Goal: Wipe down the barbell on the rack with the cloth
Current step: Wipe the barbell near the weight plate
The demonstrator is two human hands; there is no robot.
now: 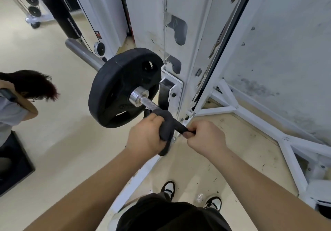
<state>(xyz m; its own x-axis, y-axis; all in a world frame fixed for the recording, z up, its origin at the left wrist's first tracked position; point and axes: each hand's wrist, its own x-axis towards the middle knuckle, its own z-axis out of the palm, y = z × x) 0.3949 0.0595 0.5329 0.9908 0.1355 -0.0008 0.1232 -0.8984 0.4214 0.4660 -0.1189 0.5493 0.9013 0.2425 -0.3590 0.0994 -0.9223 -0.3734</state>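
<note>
The barbell [149,103] lies on the white rack's hook [172,87], its knurled steel shaft running toward me from a shiny collar and a black weight plate [114,89]. A dark grey cloth [167,123] is wrapped around the shaft just this side of the hook. My left hand [145,136] is closed around the cloth and the bar. My right hand [206,137] pinches the cloth's free end, pulled taut to the right. The shaft under the cloth and hands is hidden.
The white rack upright [179,39] with slotted holes stands right behind the bar, its base struts [241,109] spreading over the floor at right. Another person [26,89] crouches at the left edge beside a black mat. My shoes [168,189] are below.
</note>
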